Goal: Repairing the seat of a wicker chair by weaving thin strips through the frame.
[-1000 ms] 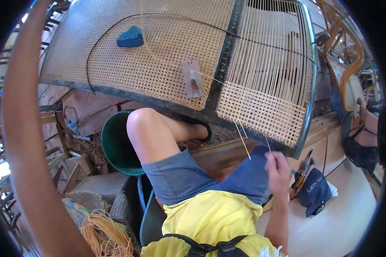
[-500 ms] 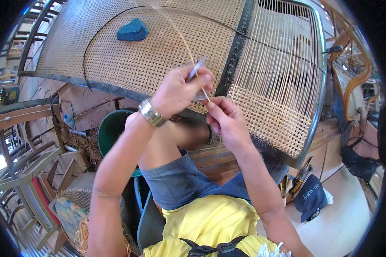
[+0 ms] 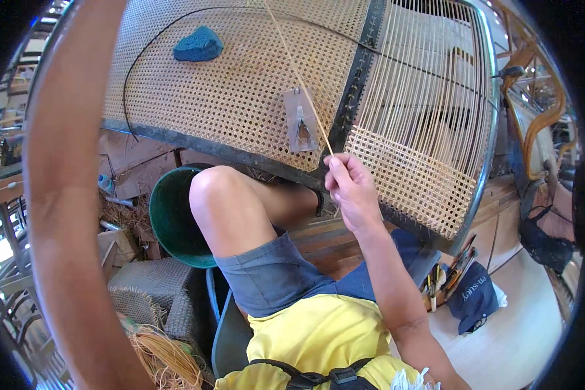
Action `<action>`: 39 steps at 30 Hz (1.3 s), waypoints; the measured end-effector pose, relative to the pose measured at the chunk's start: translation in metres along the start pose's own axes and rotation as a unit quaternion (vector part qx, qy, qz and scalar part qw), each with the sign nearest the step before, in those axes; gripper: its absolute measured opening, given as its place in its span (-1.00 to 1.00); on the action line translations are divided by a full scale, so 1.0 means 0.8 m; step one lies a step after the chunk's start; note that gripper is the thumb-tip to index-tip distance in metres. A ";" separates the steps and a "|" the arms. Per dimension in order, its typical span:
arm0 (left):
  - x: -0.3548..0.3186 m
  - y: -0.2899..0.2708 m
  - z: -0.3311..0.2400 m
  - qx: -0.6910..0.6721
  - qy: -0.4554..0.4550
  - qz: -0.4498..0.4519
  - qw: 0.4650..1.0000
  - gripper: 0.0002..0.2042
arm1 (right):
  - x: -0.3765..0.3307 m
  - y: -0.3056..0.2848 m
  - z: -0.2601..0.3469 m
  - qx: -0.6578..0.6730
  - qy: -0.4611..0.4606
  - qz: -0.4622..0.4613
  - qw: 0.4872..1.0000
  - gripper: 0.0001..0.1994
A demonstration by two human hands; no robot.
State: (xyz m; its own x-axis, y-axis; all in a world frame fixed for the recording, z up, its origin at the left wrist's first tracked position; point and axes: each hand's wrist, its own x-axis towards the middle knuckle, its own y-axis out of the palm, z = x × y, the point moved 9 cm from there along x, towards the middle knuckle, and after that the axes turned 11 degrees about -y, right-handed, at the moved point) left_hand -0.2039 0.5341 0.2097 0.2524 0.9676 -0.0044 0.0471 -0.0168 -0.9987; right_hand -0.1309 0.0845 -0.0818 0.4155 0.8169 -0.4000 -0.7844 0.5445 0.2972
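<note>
In my right hand (image 3: 352,188) a thin pale cane strand (image 3: 291,62) is pinched between thumb and fingers, close to the dark frame bar. From there the strand runs up and away past the top of the view. My left forearm (image 3: 71,182) reaches up along the left side, its hand beyond the top edge and out of sight. On the woven cane panel (image 3: 240,97) lies a small flat metal plate with upright blade-like pieces (image 3: 300,123), just left of the strand. To the right of the dark bar, another panel (image 3: 416,175) has close weave at its near end and bare strands beyond.
A blue lump (image 3: 198,44) rests on the woven panel, with a dark thin cord (image 3: 131,78) curving around it. Below the frame stands a green bucket (image 3: 175,224). Coiled cane strands (image 3: 166,351) lie at lower left, a dark blue cap (image 3: 469,299) and hand tools (image 3: 458,270) at right.
My left hand has let go of the metal plate, which now lies on the panel, and has swung up out of view. My right hand still pinches the strand.
</note>
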 end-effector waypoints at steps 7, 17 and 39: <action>-0.227 0.224 -0.023 -0.278 -0.032 0.236 0.931 -0.64 | 0.057 0.025 0.038 -0.047 -0.043 0.016 0.998 -0.84; -0.320 0.333 -0.057 -0.532 -0.065 0.430 0.726 -0.70 | 0.060 0.054 0.024 0.006 -0.014 0.027 1.000 -0.86; -0.217 0.428 -0.036 -0.612 -0.057 0.462 0.639 -0.78 | 0.049 0.055 0.064 -0.490 -0.224 -0.033 0.842 -0.81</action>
State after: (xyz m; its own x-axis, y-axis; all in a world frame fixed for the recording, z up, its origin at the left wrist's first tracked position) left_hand -0.2040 0.3528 -0.1305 0.6510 0.4127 -0.6371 0.6668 -0.7119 0.2202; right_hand -0.1252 0.1501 -0.0402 0.4330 0.9003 0.0445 -0.6654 0.3526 -0.6580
